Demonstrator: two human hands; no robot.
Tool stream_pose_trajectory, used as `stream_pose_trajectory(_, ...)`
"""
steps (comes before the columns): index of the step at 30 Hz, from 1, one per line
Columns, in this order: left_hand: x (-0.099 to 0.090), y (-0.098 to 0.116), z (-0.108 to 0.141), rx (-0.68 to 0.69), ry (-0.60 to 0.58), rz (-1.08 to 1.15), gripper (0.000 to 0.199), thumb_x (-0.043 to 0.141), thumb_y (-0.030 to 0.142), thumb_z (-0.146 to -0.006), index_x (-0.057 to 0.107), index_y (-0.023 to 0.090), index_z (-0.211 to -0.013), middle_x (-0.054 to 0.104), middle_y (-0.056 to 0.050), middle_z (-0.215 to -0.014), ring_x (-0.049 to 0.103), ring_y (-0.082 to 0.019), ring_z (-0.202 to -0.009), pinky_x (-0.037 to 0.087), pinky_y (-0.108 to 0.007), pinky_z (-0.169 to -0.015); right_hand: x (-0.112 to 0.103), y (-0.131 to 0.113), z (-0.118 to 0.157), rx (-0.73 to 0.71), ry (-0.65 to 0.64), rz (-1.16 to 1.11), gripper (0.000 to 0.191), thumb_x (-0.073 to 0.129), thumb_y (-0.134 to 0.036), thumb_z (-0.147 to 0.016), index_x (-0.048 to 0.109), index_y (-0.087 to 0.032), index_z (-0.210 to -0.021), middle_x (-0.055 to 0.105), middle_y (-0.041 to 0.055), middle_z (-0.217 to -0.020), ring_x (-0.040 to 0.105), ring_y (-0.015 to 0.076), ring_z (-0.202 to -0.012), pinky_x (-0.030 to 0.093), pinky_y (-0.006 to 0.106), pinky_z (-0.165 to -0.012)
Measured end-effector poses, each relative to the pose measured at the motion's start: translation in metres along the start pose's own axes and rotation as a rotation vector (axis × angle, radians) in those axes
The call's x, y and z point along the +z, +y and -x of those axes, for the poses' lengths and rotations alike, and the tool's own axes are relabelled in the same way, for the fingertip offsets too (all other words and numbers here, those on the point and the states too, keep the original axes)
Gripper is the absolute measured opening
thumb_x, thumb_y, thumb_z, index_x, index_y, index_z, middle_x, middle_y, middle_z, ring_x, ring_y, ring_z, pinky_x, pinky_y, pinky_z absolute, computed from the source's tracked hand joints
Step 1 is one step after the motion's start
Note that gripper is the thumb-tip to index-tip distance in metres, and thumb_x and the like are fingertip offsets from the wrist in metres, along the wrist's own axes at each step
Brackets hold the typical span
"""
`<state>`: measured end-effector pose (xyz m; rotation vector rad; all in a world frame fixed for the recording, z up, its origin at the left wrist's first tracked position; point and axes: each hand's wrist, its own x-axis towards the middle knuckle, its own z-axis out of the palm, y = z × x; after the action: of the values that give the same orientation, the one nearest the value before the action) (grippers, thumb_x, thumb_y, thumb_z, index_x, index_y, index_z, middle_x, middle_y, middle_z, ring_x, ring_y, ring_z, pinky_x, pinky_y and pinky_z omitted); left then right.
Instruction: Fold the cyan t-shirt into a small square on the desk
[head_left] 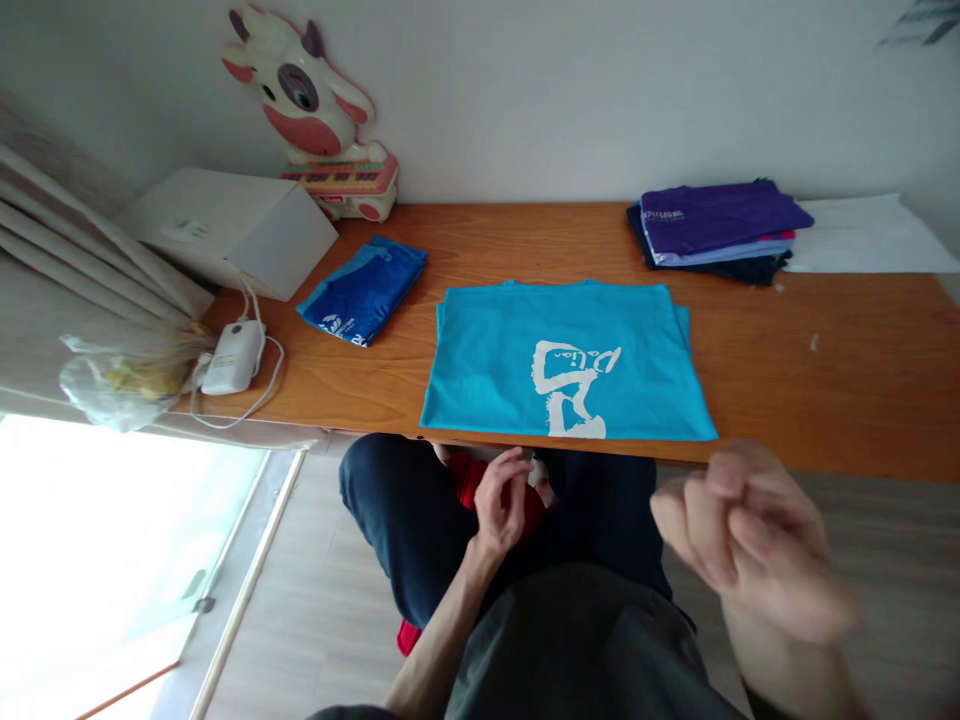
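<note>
The light blue T-shirt [566, 365] lies flat on the wooden table [825, 370], close to the near edge, with its white print facing up. It looks partly folded: the sides seem turned in, so the shape is a wide rectangle, but it is much larger than the finished pieces. So I judge the folding of this shirt is begun and not completed; at least one more fold is left.

At 10 o'clock from the shirt lies a dark blue folded garment [364, 290], small and compact, apart from the rest. At 1 o'clock, well apart, stands a pile of folded clothes [716, 230] with a purple one on top, and just beside it, toward 3 o'clock, a white sheet [870, 235]. These seem to be the finished pieces.

The left hand [501, 500] is below the table edge, at 6 o'clock from the shirt, over the lap. Its fingers are curled on something red [469, 478], maybe cloth; I cannot tell what it is exactly. The right hand [750, 540] is in the air at 4 o'clock from the shirt, blurred, fingers bent into a loose fist, and it holds nothing I can see. No hand touches the shirt.

At the far left corner stand a white box [225, 225], a cow toy [315, 110] and a white charger [234, 358].
</note>
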<state>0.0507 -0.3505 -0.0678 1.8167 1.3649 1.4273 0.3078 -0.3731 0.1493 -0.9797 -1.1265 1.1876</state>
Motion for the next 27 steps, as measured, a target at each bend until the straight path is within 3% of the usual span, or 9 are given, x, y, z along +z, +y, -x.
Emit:
stream_pose_trajectory(3, -0.055, -0.005, -0.022, -0.314, 0.196, 0.119, 0.019, 0.066, 0.041, -0.115, 0.068, 0.023, -0.12, 0.077, 0.001, -0.08, 0.078, -0.018, -0.069, 0.067, -0.03, -0.069, -0.055, 0.045, -0.015, 0.02, 0.288, 0.276, 0.016, 0.072, -0.05, -0.111, 0.077, -0.035, -0.113, 0.054, -0.0032, -0.061, 0.05, 0.0186, -0.051, 0.038, 0.035, -0.052)
stream_pose_trajectory(5, -0.085, -0.012, -0.04, -0.486, 0.277, 0.173, 0.037, 0.077, 0.055, -0.108, 0.061, 0.024, -0.12, 0.072, 0.004, -0.077, 0.072, -0.016, -0.064, 0.063, -0.027, -0.063, -0.101, 0.07, -0.011, 0.072, 0.47, 0.561, 0.027, 0.07, -0.061, -0.11, 0.076, -0.034, -0.113, 0.059, -0.0005, -0.067, 0.054, 0.0223, -0.057, 0.042, 0.039, -0.057)
stream_pose_trajectory(8, -0.11, -0.023, -0.063, -0.614, 0.266, 0.28, 0.056, 0.085, 0.064, -0.098, 0.053, 0.028, -0.127, 0.073, 0.004, -0.084, 0.07, -0.016, -0.064, 0.06, -0.027, -0.058, -0.16, 0.096, 0.002, 0.124, 0.52, 0.914, 0.047, 0.066, -0.075, -0.105, 0.075, -0.031, -0.121, 0.073, 0.008, -0.086, 0.069, 0.0316, -0.076, 0.053, 0.048, -0.073)
stream_pose_trajectory(10, -0.115, -0.026, -0.073, -0.635, 0.251, 0.301, 0.064, 0.088, 0.063, -0.096, 0.05, 0.029, -0.134, 0.071, 0.006, -0.083, 0.066, -0.016, -0.061, 0.056, -0.025, -0.054, -0.18, 0.107, 0.008, 0.115, 0.487, 1.171, 0.062, 0.062, -0.081, -0.103, 0.076, -0.026, -0.128, 0.08, 0.0138, -0.099, 0.075, 0.038, -0.095, 0.054, 0.055, -0.091)
stream_pose_trajectory(12, -0.115, -0.028, -0.079, -0.641, 0.243, 0.295, 0.065, 0.088, 0.062, -0.095, 0.051, 0.028, -0.137, 0.067, 0.008, -0.076, 0.06, -0.014, -0.055, 0.051, -0.023, -0.051, -0.186, 0.113, 0.009, 0.096, 0.436, 1.358, 0.069, 0.056, -0.083, -0.104, 0.078, -0.023, -0.131, 0.082, 0.0152, -0.104, 0.076, 0.0409, -0.105, 0.048, 0.061, -0.105)
stream_pose_trajectory(14, -0.116, -0.028, -0.084, -0.667, 0.21, 0.29, 0.059, 0.086, 0.064, -0.096, 0.059, 0.025, -0.13, 0.063, 0.009, -0.07, 0.056, -0.012, -0.052, 0.048, -0.022, -0.048, -0.183, 0.118, 0.005, 0.095, 0.387, 1.409, 0.068, 0.053, -0.082, -0.106, 0.078, -0.024, -0.129, 0.083, 0.0137, -0.104, 0.076, 0.039, -0.105, 0.043, 0.061, -0.109)
stream_pose_trajectory(19, -0.121, -0.029, -0.092, -0.703, 0.117, 0.245, 0.054, 0.088, 0.067, -0.094, 0.068, 0.022, -0.117, 0.066, 0.007, -0.066, 0.056, -0.012, -0.049, 0.047, -0.022, -0.047, -0.179, 0.127, -0.01, 0.095, 0.385, 1.312, 0.062, 0.058, -0.081, -0.105, 0.078, -0.024, -0.116, 0.084, 0.0122, -0.1, 0.075, 0.0313, -0.092, 0.048, 0.052, -0.103)
stream_pose_trajectory(23, -0.127, -0.034, -0.101, -0.707, 0.063, 0.184, 0.054, 0.089, 0.067, -0.093, 0.071, 0.021, -0.115, 0.073, 0.004, -0.067, 0.058, -0.013, -0.047, 0.044, -0.022, -0.047, -0.189, 0.132, -0.016, 0.101, 0.401, 1.264, 0.058, 0.06, -0.08, -0.105, 0.077, -0.024, -0.104, 0.084, 0.0133, -0.099, 0.076, 0.032, -0.09, 0.052, 0.05, -0.098)
stream_pose_trajectory(27, -0.132, -0.041, -0.106, -0.728, 0.033, 0.165, 0.057, 0.089, 0.071, -0.092, 0.071, 0.02, -0.111, 0.077, 0.0, -0.07, 0.061, -0.014, -0.047, 0.044, -0.022, -0.047, -0.199, 0.128, -0.013, 0.159, 0.39, 1.038, 0.054, 0.067, -0.08, -0.101, 0.073, -0.027, -0.107, 0.085, 0.0142, -0.099, 0.08, 0.035, -0.094, 0.057, 0.049, -0.092)
